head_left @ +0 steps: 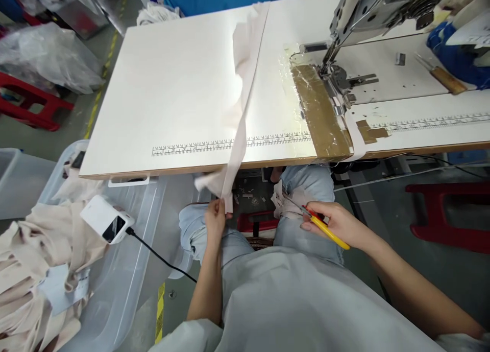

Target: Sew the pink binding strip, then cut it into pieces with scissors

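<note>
pinched the lower end of a long white fabric strip between thumb and fingers of the left hand, closed on the cloth just below the front edge of the table, probably so the length stayed taut and off the floor. ran from that grip up over the edge, across the printed ruler and away over the pale tabletop toward its far side, folded along its length, slightly crumpled and bunched near the middle, plain off-white with no visible print. held over the lap, well apart from the left, the right hand, wrapped around yellow-handled snips, blades pointing left toward a scrap of white cloth resting on the right knee; seemingly kept ready there for trimming. sat to the right on the same table, a sewing machine, its presser foot above a brown taped patch, not touching the strip. lay to the left below the table, a clear plastic bin holding heaped cream fabric pieces, with a small white device and its black cable perched on the rim, within easy reach of the left arm.
</note>
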The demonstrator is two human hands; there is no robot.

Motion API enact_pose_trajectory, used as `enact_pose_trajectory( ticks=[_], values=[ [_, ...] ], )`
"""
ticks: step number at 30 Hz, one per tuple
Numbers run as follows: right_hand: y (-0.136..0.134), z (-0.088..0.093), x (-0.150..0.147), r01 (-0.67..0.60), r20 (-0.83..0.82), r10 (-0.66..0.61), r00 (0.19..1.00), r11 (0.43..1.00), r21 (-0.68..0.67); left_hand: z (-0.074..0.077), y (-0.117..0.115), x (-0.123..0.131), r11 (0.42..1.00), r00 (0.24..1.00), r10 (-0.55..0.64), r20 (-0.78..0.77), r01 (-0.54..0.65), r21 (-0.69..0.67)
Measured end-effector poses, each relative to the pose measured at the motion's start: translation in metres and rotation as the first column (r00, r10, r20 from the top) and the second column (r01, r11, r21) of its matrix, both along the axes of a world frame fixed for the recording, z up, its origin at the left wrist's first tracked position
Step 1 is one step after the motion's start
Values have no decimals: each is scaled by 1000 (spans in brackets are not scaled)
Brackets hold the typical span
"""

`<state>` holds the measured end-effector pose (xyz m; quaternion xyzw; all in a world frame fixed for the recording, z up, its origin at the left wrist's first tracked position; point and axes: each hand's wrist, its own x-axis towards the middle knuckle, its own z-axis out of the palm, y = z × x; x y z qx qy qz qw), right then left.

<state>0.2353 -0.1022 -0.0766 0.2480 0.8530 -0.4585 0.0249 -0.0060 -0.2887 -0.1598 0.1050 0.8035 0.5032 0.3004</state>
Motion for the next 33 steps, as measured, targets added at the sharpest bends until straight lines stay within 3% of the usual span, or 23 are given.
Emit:
enact_pose_trajectory(
  ticks=[3,5,8,10,11,14,17,20,24,30,33],
  values=[
    [4,-3,7,58,-5,-59,998,997,-55,4,-26,12,999,1000,-6,23,7,-37],
    [2,-5,6,66,-13,-67,998,994,-93,25,-32,28,992,987,-116,115,110,53],
    [-5,-5,-4,16,-23,-20,1000,987,-162,64,-25,51,908,877,-376,299,284,308],
    [-11,-2,-11,-52,-23,49,999,981,-188,82,-15,58,870,828,-449,336,321,374],
    [-12,0,-15,-93,-17,92,996,978,-185,87,-10,59,872,838,-449,311,333,359],
    [-13,6,-24,-208,40,214,976,969,-131,89,-1,54,902,922,-383,56,360,238],
    [-8,6,-30,-288,84,302,950,947,-141,88,0,49,913,933,-341,-120,358,195],
    [-3,3,-35,-345,76,367,927,915,-210,90,-4,48,907,919,-383,92,356,224],
    [2,1,-43,-410,78,442,894,875,-259,90,-9,49,910,827,-401,395,313,271],
    [4,4,-50,-455,77,504,860,828,-328,83,-9,45,929,799,-352,488,234,288],
    [4,4,-50,-464,120,503,856,849,-253,81,-9,44,926,792,-356,496,226,303]
  ],
)
